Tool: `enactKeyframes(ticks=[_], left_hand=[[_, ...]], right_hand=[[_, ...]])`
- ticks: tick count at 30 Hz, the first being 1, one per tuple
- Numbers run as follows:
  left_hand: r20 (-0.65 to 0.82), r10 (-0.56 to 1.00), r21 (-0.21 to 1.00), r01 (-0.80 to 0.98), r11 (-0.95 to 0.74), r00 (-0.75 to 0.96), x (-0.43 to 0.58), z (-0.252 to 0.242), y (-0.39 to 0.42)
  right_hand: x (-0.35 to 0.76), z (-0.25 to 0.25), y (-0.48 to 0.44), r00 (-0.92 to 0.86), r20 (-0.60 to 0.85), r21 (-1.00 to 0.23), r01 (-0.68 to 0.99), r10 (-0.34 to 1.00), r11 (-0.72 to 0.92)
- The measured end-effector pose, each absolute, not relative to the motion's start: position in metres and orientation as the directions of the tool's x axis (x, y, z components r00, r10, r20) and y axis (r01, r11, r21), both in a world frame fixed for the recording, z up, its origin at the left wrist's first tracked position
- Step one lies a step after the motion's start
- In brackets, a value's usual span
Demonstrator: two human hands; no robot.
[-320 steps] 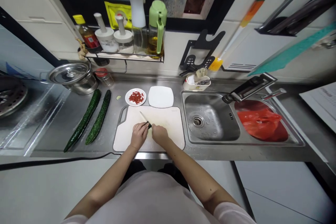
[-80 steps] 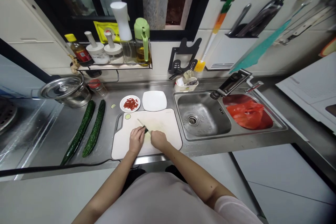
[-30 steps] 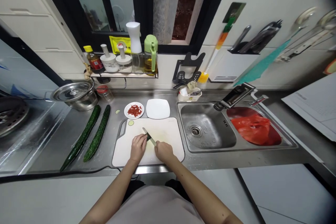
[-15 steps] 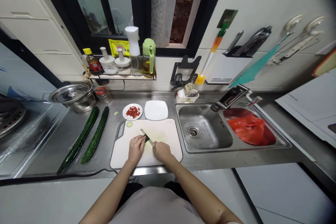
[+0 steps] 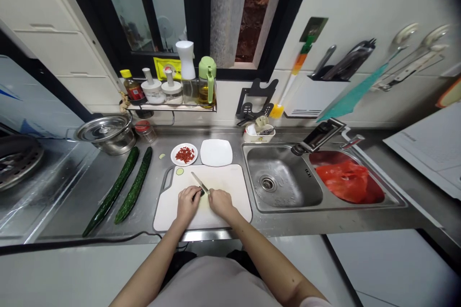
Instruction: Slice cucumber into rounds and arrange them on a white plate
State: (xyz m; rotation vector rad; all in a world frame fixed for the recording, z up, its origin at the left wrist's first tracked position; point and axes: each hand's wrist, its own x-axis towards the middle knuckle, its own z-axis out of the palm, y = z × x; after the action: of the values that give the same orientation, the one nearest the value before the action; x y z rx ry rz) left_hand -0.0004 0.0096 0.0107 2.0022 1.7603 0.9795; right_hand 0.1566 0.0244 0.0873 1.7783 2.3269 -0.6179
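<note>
Both hands rest on a white cutting board (image 5: 234,187) at the counter's front edge. My right hand (image 5: 220,202) is closed on the handle of a small knife (image 5: 199,183), whose blade points up and to the left. My left hand (image 5: 188,202) is curled, fingers pressed down on a small dark green piece of cucumber (image 5: 202,193) beside the blade; most of that piece is hidden. A pale cucumber slice (image 5: 179,171) lies at the board's far left corner.
Two whole cucumbers (image 5: 124,184) lie left of the board. Behind it are a small plate of chopped red chilli (image 5: 184,154) and an empty white square plate (image 5: 216,152). A steel pot (image 5: 105,132) stands at back left. A sink (image 5: 284,183) and a red bag (image 5: 344,181) sit right.
The knife blade has tipped down closer to the board and the two hands have drawn together. The camera has shifted a little.
</note>
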Motion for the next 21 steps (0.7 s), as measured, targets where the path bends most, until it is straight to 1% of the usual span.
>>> enactKeyframes(ticks=[6,8,10,12,13,14,16,19,21], left_hand=[[0.286,0.956,0.735,0.653,-0.181,-0.057,0.003,0.012,0.006],[0.275,0.952,0.765,0.631,-0.131,-0.136,0.003,0.012,0.003],[0.258,0.933,0.782,0.621,-0.049,-0.250,0.001,0.015,0.002],[0.258,0.907,0.777,0.630,0.010,-0.333,-0.002,0.021,0.003],[0.267,0.902,0.765,0.644,0.016,-0.340,-0.002,0.025,0.005],[0.281,0.905,0.746,0.666,0.004,-0.319,-0.003,0.031,0.007],[0.286,0.936,0.686,0.726,-0.049,-0.207,-0.001,0.043,0.012],[0.205,0.978,0.578,0.810,-0.100,-0.026,0.006,0.061,0.020],[0.146,0.988,0.529,0.840,-0.120,0.049,0.013,0.068,0.024]], right_hand=[[0.177,0.085,0.016,-0.232,-0.327,-0.123,0.972,0.916,0.202],[0.183,0.086,0.013,-0.220,-0.326,-0.093,0.975,0.920,0.200],[0.189,0.088,0.010,-0.212,-0.324,-0.068,0.977,0.922,0.200],[0.195,0.090,0.007,-0.206,-0.318,-0.054,0.979,0.925,0.199],[0.197,0.091,0.006,-0.201,-0.314,-0.050,0.979,0.928,0.196],[0.199,0.093,0.004,-0.198,-0.307,-0.047,0.980,0.931,0.193],[0.201,0.095,0.002,-0.196,-0.283,-0.047,0.981,0.939,0.190],[0.204,0.098,-0.001,-0.211,-0.229,-0.051,0.977,0.950,0.205],[0.205,0.100,-0.001,-0.227,-0.191,-0.049,0.974,0.955,0.221]])
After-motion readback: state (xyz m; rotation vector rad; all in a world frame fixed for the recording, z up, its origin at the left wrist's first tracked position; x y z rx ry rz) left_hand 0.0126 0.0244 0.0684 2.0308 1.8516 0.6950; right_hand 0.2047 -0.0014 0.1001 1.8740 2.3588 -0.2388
